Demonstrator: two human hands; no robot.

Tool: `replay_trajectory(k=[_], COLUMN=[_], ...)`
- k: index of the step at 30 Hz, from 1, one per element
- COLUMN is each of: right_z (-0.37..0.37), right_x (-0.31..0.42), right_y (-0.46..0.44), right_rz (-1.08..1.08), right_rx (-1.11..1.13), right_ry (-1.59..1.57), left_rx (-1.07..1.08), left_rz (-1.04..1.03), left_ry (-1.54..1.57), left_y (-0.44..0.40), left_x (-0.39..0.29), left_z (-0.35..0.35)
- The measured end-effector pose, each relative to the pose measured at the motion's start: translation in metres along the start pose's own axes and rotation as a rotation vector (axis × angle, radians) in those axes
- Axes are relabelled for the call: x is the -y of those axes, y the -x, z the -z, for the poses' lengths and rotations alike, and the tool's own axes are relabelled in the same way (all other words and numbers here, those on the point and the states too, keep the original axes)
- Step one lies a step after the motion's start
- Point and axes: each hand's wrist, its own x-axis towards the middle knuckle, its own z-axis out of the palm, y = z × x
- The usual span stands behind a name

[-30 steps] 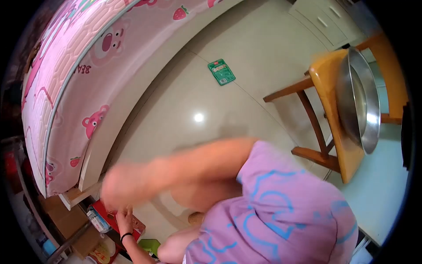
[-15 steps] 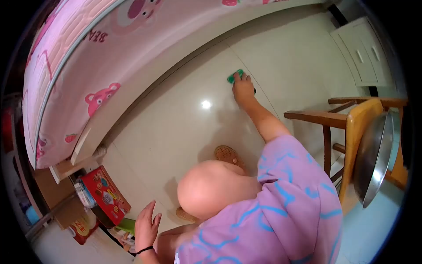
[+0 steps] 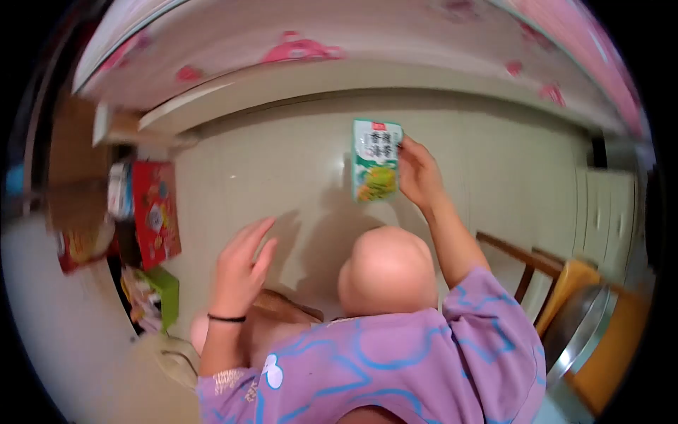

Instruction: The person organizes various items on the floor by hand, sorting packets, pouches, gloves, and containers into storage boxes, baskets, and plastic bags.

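Observation:
A green and white snack packet (image 3: 376, 161) with dark printed characters and a picture of food is held upright above the floor. My right hand (image 3: 421, 173) grips it by its right edge, thumb and fingers closed on it. My left hand (image 3: 244, 265), with a black band at the wrist, hovers to the left above my leg. Its fingers are stretched out and the thumb stands apart, with nothing held.
A bed with a pink bear-print cover (image 3: 304, 51) spans the far side. At left stand a red box (image 3: 156, 212) and a green bin (image 3: 167, 298). On the right are a wooden chair (image 3: 558, 293) with a metal pan (image 3: 580, 332) and a white cabinet (image 3: 609, 215).
My right hand has lifted the packet off the floor and brought it nearer. My left hand has risen from low on the left. The view has turned.

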Motion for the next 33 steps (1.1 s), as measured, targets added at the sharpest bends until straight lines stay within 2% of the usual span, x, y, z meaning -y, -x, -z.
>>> replay_trajectory(k=[1, 3, 4, 5, 7, 8, 11, 13, 14, 18, 20, 21, 22, 25, 27, 28, 30, 31, 32, 33], right_z=[-0.022, -0.061, -0.094, -0.119, -0.134, -0.155, -0.184, -0.218, -0.230, -0.286, -0.312, -0.328, -0.343, -0.395, -0.423, -0.435, -0.460, -0.470, -0.480, -0.490], right_x=[-0.013, -0.025, -0.029, -0.039, -0.037, -0.041, -0.058, -0.094, -0.103, -0.147, -0.164, -0.172, -0.182, -0.224, -0.254, -0.270, -0.307, -0.321, -0.334, -0.347], right_y=[-0.015, -0.021, -0.014, -0.012, -0.011, -0.005, -0.027, -0.040, -0.047, -0.066, -0.077, -0.084, -0.093, -0.102, -0.116, -0.117, -0.111, -0.104, -0.099, -0.096], right_rz=[-0.075, -0.261, -0.262, -0.231, -0.254, -0.205, -0.160, -0.095, -0.109, -0.135, -0.072, -0.102, -0.153, -0.235, -0.238, -0.247, -0.246, -0.092, -0.098, 0.157], right_rx=[0.059, 0.288, 0.244, 0.305, 0.316, 0.367, 0.472, 0.514, 0.544, 0.580, 0.643, 0.718, 0.778, 0.840, 0.975, 0.991, 1.127, 1.180, 1.190, 1.211], right_ry=[0.026, 0.420, 0.647, 0.747, 0.880, 0.907, 0.955, 1.049, 1.053, 1.018, 1.042, 1.083, 1.130, 1.296, 1.635, 1.646, 1.662, 1.697, 1.708, 1.783], left_rx=[-0.121, -0.266, -0.361, -0.411, -0.303, -0.256, -0.270, -0.582, -0.612, -1.060, -1.062, -1.011, -1.225, -1.247, -1.298, -1.315, -1.524, -1.531, -1.542, -1.539], left_rz=[-0.005, 0.022, 0.045, 0.123, 0.216, 0.184, 0.138, 0.195, 0.210, 0.165, 0.208, 0.238, 0.242, 0.290, 0.379, 0.385, 0.458, 0.463, 0.468, 0.525], left_ry=[0.031, 0.110, 0.365, 0.582, 0.973, 1.118, 1.021, 0.770, 0.769, 0.977, 1.016, 1.143, 1.123, 1.236, 1.339, 1.348, 1.228, 1.243, 1.253, 1.295], left_y=[0.008, 0.025, 0.027, 0.028, 0.013, 0.009, -0.012, -0.012, -0.010, 0.006, 0.011, 0.022, 0.010, 0.043, 0.047, 0.047, 0.050, 0.052, 0.057, 0.062], left_x=[0.005, 0.010, 0.006, 0.018, 0.027, 0.025, 0.038, 0.068, 0.071, 0.089, 0.104, 0.111, 0.120, 0.153, 0.182, 0.195, 0.222, 0.235, 0.245, 0.255], left_z=[0.004, 0.005, 0.005, -0.005, -0.016, -0.004, 0.019, 0.023, 0.031, 0.051, 0.070, 0.086, 0.077, 0.105, 0.113, 0.115, 0.121, 0.125, 0.129, 0.133])
